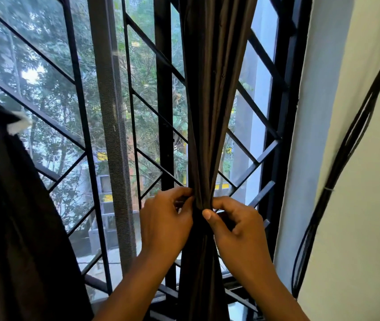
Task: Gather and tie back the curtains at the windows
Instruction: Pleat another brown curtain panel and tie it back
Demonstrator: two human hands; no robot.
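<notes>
Curtain (pixel 210 89), dark smooth pleated cloth, pinched at its narrow waist by both hands: left hand (pixel 166 218), right hand (pixel 235 223).

We face a window grille (pixel 152 49) with a gathered curtain (pixel 212 89) hanging in front of it, right of centre. Our left hand (pixel 163 218) sits against the curtain's left side and our right hand (pixel 235 223) against its right side, both at the narrowest point of the bundle, fingers curled onto the fabric. A mesh screen frame (pixel 112 126) stands upright left of the curtain, behind the grille. A second curtain (pixel 15 216) hangs at the far left, nearer to us. Right of the window is the wall (pixel 355 205), with cables (pixel 337 163) running down it.
</notes>
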